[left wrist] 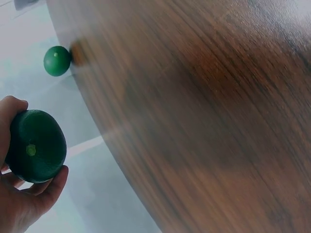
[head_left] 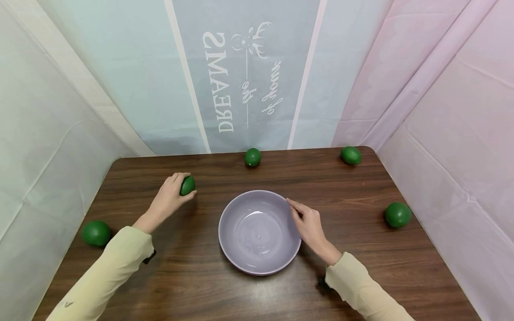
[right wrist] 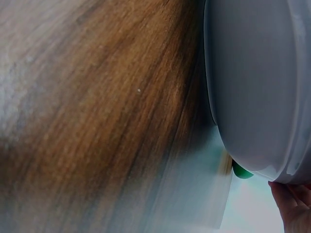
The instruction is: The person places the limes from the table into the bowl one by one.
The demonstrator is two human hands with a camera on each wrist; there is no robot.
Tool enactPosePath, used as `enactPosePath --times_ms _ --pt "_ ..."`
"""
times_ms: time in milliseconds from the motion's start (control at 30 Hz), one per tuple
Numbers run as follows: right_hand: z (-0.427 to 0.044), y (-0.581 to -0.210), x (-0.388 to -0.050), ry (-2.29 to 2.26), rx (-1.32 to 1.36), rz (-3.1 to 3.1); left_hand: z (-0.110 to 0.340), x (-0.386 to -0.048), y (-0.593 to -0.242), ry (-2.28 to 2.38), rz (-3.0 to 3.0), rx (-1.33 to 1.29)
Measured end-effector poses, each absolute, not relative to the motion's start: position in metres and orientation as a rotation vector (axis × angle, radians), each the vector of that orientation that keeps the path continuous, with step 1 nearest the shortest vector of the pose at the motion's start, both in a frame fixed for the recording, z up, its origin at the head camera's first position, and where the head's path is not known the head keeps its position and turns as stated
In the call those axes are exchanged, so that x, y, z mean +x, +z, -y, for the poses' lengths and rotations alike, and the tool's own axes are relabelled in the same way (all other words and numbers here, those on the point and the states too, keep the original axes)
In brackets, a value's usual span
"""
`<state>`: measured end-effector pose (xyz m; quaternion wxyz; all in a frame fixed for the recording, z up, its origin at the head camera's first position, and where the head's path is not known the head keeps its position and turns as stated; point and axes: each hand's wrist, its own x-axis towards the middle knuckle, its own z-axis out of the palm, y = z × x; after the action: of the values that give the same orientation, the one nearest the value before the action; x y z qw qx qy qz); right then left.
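Note:
My left hand point(head_left: 170, 195) grips a green lime point(head_left: 187, 185) between thumb and fingers, left of the bowl. In the left wrist view the lime point(left wrist: 38, 146) shows its pale stem end, with the fingers of the left hand point(left wrist: 29, 204) around it. A wide lavender bowl point(head_left: 259, 263) stands upright on the table, with nothing in it. At its right side my right hand point(head_left: 310, 225) holds the rim. The right wrist view has the bowl's outer wall point(right wrist: 252, 87) up close and the right hand's fingertips point(right wrist: 286, 196) at its rim.
Other limes lie near the edges of the dark wooden table point(head_left: 180, 285): one at left point(head_left: 96, 233), one at back middle point(head_left: 252, 157), one at back right point(head_left: 351, 155), one at right point(head_left: 397, 215). Pale cloth point(head_left: 257, 129) hangs behind and beside the table.

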<state>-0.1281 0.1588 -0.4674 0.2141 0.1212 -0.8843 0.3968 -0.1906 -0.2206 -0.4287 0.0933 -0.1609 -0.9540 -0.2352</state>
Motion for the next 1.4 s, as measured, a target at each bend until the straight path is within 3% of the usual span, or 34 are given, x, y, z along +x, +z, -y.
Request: enactPosePath --times_ms 1400 --pt "-0.159 -0.47 -0.128 1.1 0.345 2.434 0.176 -0.165 -0.406 -0.697 2.693 -0.732"
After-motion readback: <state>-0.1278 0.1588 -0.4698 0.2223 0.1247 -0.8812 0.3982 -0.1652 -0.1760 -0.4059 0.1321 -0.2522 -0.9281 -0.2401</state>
